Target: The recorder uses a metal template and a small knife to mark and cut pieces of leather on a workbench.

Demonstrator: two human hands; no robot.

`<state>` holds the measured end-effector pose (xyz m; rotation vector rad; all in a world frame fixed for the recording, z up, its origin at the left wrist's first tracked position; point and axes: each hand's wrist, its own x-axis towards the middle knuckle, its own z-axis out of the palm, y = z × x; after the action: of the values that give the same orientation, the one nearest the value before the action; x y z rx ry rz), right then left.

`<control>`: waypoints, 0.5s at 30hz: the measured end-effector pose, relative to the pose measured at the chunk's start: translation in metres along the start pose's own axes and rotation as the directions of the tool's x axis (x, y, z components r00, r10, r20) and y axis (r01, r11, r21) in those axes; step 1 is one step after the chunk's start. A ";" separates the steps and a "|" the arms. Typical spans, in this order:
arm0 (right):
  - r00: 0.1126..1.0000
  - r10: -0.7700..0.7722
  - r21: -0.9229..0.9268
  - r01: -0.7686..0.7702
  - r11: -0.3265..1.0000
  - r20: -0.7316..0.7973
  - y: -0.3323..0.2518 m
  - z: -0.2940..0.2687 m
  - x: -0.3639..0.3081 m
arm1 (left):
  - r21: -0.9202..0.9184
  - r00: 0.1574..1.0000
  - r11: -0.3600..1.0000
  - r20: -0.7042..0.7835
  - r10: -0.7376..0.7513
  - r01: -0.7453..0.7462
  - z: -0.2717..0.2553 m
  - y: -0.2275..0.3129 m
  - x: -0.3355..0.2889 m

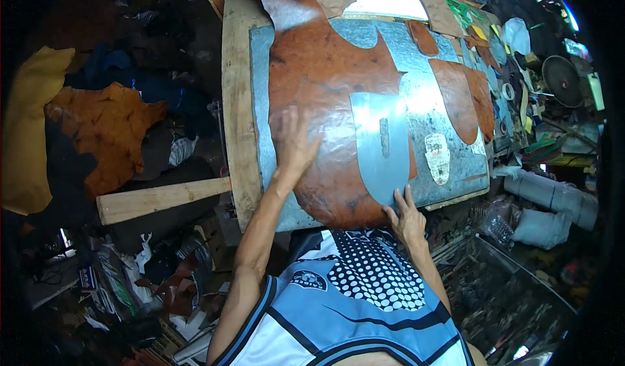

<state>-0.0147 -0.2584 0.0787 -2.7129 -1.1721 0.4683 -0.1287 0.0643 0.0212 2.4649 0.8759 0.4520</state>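
The sleeveless jersey [306, 314] is light blue, with white panels toward 8 and 4 o'clock and black bands beside them. Toward 1 o'clock a black panel [377, 271] carries rows of white dots, larger and smaller. A dark, shield-like badge [308, 280] sits toward 10. Black and blue trim [374, 346] rounds the neck at 6 o'clock. Left hand [296, 146] and right hand [409, 217] are bare.
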 end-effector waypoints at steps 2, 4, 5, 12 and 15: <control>0.997 0.064 0.026 -0.066 0.997 0.050 -0.001 -0.003 -0.020 | 0.086 0.970 0.989 0.226 0.095 -0.117 0.020 0.030 0.005; 0.994 0.104 0.101 -0.108 0.989 0.037 -0.003 -0.002 -0.038 | 0.017 0.920 0.984 0.356 0.162 -0.180 0.036 0.060 0.003; 0.989 0.148 0.171 -0.150 0.974 0.027 -0.003 -0.001 -0.043 | 0.022 0.901 0.976 0.388 0.193 -0.218 0.047 0.070 -0.005; 0.680 0.658 0.891 -0.453 0.031 0.323 0.023 0.037 -0.054 | -0.228 0.816 0.881 0.334 0.472 -0.415 0.080 0.113 -0.065; 0.671 0.619 0.903 -0.396 -0.166 0.408 0.037 0.044 -0.054 | -0.304 0.730 0.832 0.400 0.554 -0.465 0.076 0.125 -0.084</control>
<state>-0.0392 -0.3223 0.0403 -1.6125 0.5010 0.7094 -0.0940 -0.1002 0.0131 2.4490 -0.0666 0.0763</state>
